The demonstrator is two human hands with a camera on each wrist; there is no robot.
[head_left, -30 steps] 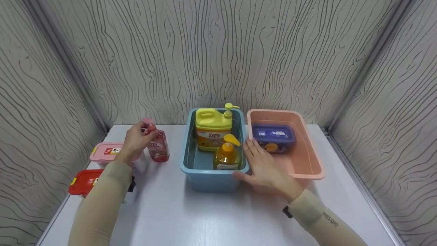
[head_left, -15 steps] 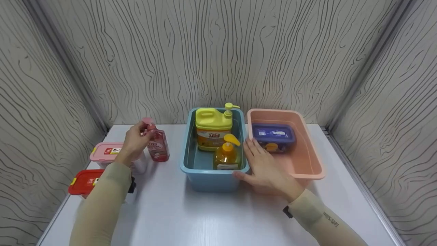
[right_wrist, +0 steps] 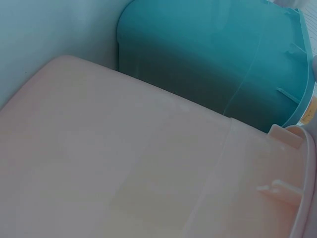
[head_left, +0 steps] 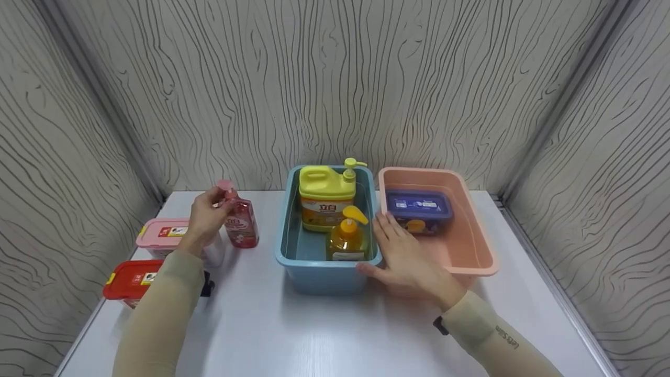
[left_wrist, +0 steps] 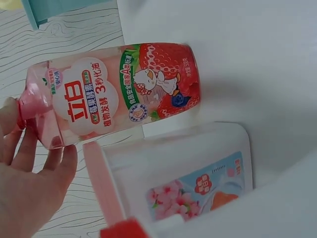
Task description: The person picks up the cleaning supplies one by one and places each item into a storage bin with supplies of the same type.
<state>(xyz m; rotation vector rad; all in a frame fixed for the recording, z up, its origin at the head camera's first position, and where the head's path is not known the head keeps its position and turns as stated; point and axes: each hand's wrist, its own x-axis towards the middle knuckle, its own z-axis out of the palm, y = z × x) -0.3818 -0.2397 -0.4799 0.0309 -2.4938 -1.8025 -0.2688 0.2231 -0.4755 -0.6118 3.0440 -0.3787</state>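
Soft, even light; glare on white table (head_left: 319, 343); right wrist view dim, hazy

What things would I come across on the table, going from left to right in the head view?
Red-lidded box, pink-lidded box, pink pump bottle, blue basin, peach basin.

Person's left hand (head_left: 205, 215) — fingers (left_wrist: 65, 171) curled in a pinch, forearm (head_left: 159, 319) extended forward. Right hand (head_left: 405, 255) — fingers straight, back of the hand upward, thumb (head_left: 371, 269) spread apart.
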